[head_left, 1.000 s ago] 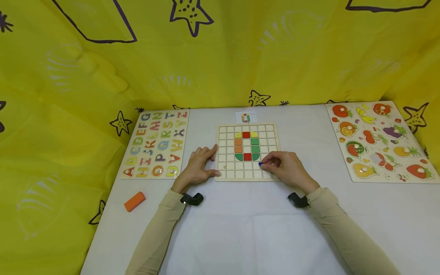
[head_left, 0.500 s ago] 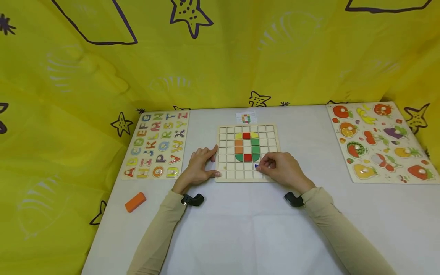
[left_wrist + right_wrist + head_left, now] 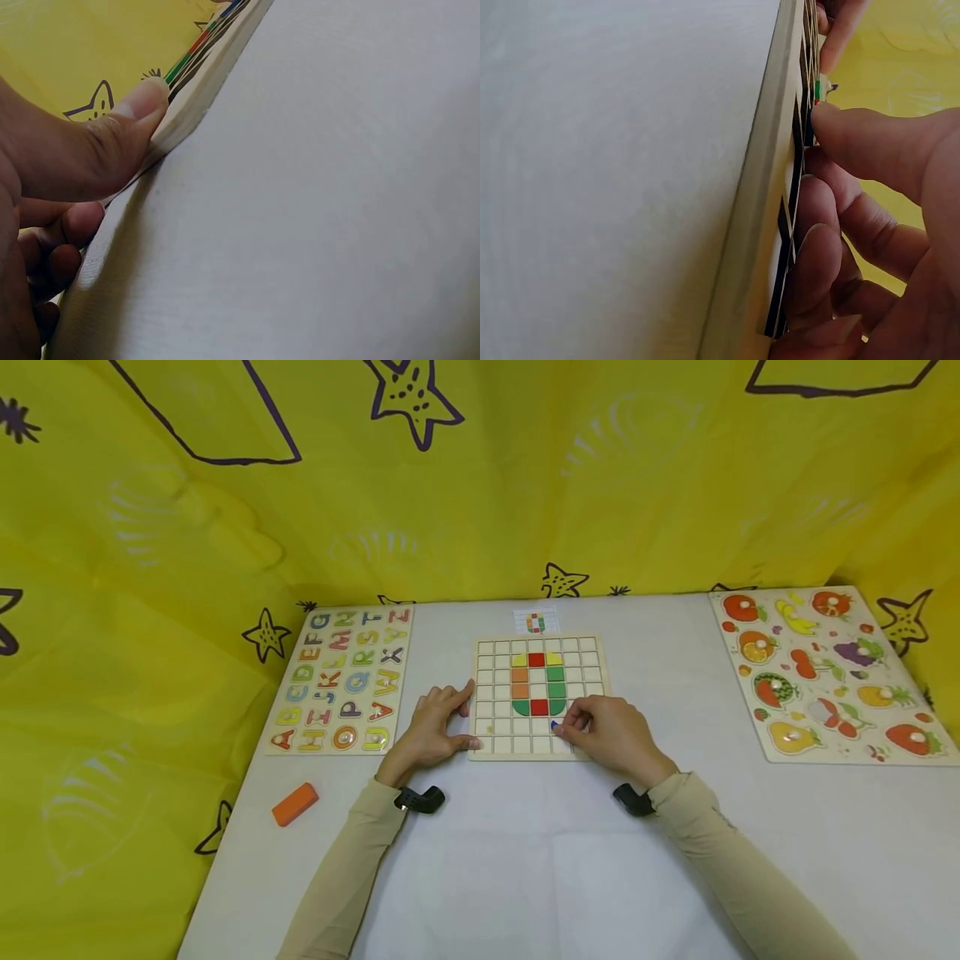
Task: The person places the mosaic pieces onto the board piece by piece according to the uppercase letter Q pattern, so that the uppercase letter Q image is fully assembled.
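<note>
My right hand (image 3: 615,735) pinches a small dark blue tile (image 3: 554,725) between thumb and index finger. It holds the tile low over the wooden grid board (image 3: 504,744), below the right end of a coloured ring of tiles. That ring has red tiles (image 3: 536,660) at top and bottom, yellow corners above, orange on the left and green on the right and lower corners. At the board's left edge, my left hand (image 3: 431,727) rests with its thumb and index finger spread apart. In the left wrist view the thumb (image 3: 112,142) lies on the board's rim.
A small printed card (image 3: 536,621) with the same coloured ring lies behind the board. An alphabet puzzle (image 3: 337,681) lies to the left, a fruit puzzle (image 3: 832,677) to the right. An orange block (image 3: 296,804) sits at the front left. Yellow cloth (image 3: 480,510) hangs behind.
My right hand has moved a little left and slightly nearer to me over the board, carrying the blue tile. The left hand stays at the board's edge.
</note>
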The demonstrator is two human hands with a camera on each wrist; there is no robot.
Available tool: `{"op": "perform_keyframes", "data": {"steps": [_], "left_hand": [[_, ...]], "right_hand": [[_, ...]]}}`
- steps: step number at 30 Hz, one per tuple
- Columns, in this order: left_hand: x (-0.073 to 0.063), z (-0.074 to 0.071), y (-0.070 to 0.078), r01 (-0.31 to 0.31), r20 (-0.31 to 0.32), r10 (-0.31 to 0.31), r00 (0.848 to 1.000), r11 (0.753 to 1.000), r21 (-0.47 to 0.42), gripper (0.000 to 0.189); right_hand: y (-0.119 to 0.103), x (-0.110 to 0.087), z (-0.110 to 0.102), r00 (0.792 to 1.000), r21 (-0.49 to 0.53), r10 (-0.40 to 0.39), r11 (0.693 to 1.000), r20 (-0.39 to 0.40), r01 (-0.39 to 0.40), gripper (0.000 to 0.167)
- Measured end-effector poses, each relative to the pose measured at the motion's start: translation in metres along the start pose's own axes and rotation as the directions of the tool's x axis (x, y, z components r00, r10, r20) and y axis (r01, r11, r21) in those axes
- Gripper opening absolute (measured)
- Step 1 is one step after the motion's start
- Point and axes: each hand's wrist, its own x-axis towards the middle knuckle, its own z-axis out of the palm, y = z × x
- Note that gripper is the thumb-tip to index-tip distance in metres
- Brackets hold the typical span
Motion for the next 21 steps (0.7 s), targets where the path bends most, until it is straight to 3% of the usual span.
{"op": "perform_keyframes", "data": {"steps": [7, 13, 17, 21], "left_hand": [[0.001, 0.001, 0.000, -0.007, 0.000, 0.007, 1.000, 1.000, 0.007, 0.099], [0.003, 0.002, 0.000, -0.021, 0.001, 0.021, 1.000, 1.000, -0.003, 0.098], [0.002, 0.001, -0.001, -0.016, -0.003, 0.016, 1.000, 1.000, -0.004, 0.098], [-0.001, 0.000, -0.003, -0.001, 0.001, 0.001, 1.000, 1.000, -0.002, 0.097]], "right_hand": [[-0.001, -0.002, -0.002, 1.000, 0.007, 0.011, 1.000, 0.005, -0.011, 0.020], [0.006, -0.006, -0.010, 0.999, 0.075, 0.036, 0.996, 0.027, -0.038, 0.018], [0.015, -0.009, -0.024, 0.999, 0.084, 0.049, 0.995, 0.010, -0.050, 0.022], [0.029, -0.016, -0.047, 0.996, 0.062, 0.065, 0.996, -0.060, -0.061, 0.028]]}}
